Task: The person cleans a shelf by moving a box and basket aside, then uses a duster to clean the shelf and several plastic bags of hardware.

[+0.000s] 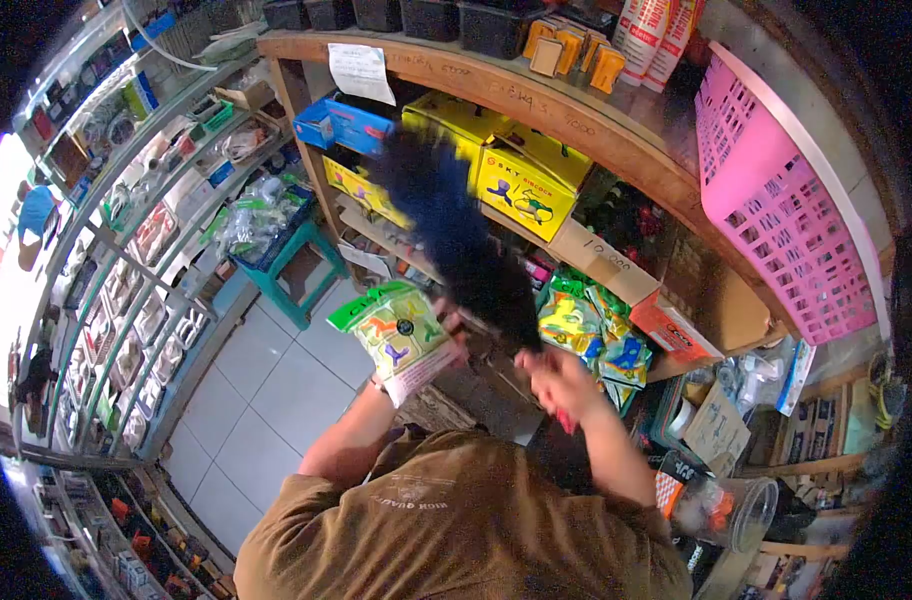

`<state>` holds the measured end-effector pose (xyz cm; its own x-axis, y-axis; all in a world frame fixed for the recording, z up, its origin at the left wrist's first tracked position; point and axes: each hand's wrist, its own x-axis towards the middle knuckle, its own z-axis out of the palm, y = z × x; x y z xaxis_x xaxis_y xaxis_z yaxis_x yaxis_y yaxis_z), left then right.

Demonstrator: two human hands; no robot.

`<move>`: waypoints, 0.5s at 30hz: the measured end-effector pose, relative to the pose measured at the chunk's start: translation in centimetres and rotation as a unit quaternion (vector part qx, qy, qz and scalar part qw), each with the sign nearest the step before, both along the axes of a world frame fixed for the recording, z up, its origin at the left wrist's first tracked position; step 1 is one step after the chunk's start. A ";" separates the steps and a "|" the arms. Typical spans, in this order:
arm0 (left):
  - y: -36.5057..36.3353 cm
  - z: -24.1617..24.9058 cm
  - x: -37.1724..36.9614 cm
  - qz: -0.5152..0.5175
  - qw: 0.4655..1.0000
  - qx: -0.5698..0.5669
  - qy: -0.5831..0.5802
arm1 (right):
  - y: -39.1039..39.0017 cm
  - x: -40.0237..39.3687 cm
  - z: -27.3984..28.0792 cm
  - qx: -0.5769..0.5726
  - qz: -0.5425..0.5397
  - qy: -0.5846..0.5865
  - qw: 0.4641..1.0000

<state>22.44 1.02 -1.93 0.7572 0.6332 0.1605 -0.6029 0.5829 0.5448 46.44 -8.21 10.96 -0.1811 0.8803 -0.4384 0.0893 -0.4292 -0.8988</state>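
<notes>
My left hand [454,338] is closed on a clear plastic packet [401,340] with a green header; coloured pictures show on its front, and its lower end is whitish. Over to the right, my right hand [564,385] grips a dark feather duster [451,215], with a bit of red handle showing below the fist. Motion smears the duster, which reaches up and left across the shelf front. Right beside it stands a yellow box [531,185] with a printed picture. Shiny yellow, green and blue packets [596,335] lie just past my right hand.
A wooden shelf [426,62] spans the front, with blue boxes [344,125] on it. The pink basket [776,190] stands at upper right. A teal stool [296,275] bears bagged goods. Glass display shelving [106,270] lines the left. A clear jar [741,512] is at lower right.
</notes>
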 end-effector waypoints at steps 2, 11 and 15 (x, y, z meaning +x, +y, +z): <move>-3.1 0.6 0.7 0.091 0.959 -0.263 -0.049 | 4.4 -0.2 1.9 0.001 -0.016 0.002 1.000; -6.3 0.0 0.3 0.109 0.963 -0.146 0.200 | 19.8 -2.3 6.4 0.112 -0.253 0.240 0.930; -6.2 1.7 1.2 0.100 0.964 -0.245 0.022 | 9.6 -3.8 2.8 0.529 -0.313 -0.236 0.753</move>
